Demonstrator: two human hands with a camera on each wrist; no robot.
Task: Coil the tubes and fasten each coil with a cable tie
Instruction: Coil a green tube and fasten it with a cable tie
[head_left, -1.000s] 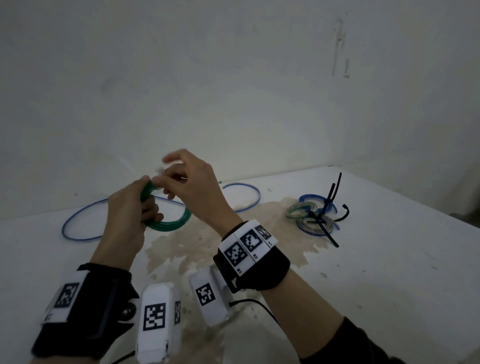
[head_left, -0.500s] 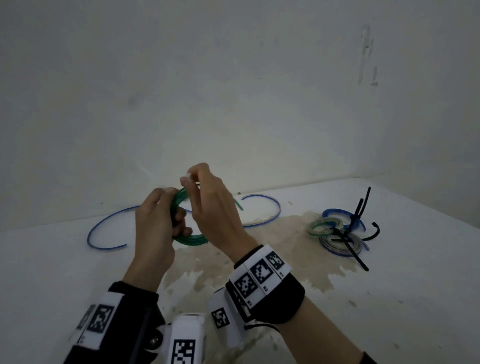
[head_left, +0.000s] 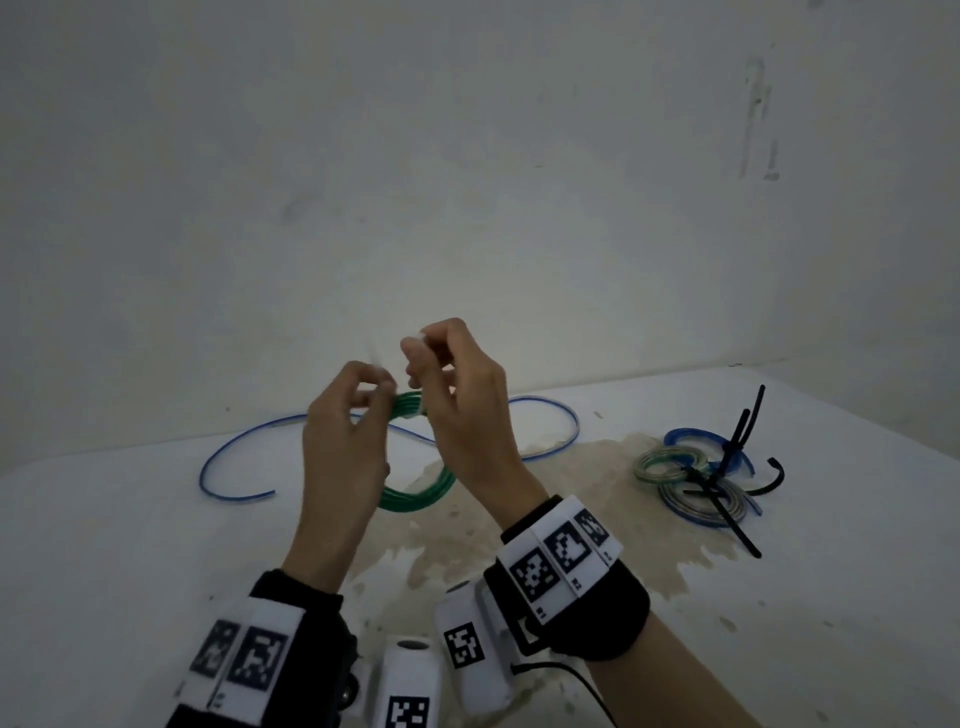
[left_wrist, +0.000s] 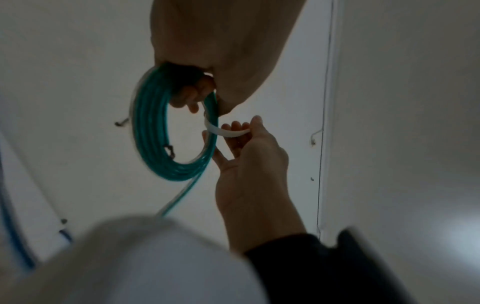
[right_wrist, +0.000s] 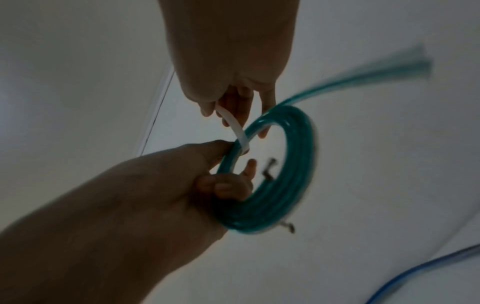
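Observation:
My left hand (head_left: 376, 387) grips a green tube coil (head_left: 410, 499) at its top and holds it upright above the table. The wrist views show the coil (left_wrist: 150, 127) of several turns, with one loose end trailing off (right_wrist: 363, 72). A white cable tie (left_wrist: 226, 132) passes round the coil strands beside my left fingers. My right hand (head_left: 421, 348) pinches the tie's free end just above and to the right of the left hand. In the right wrist view the tie (right_wrist: 240, 131) runs from my right fingers down to the coil.
A loose blue tube (head_left: 550, 421) snakes across the white table (head_left: 130, 545) behind my hands. At the right lie several small coils (head_left: 696, 483) bound with black cable ties (head_left: 737, 441). A brownish stain (head_left: 571, 509) covers the table's middle. A wall stands close behind.
Both hands have risen with the coil. My right hand has drawn the white tie's end up and away from the left fingers.

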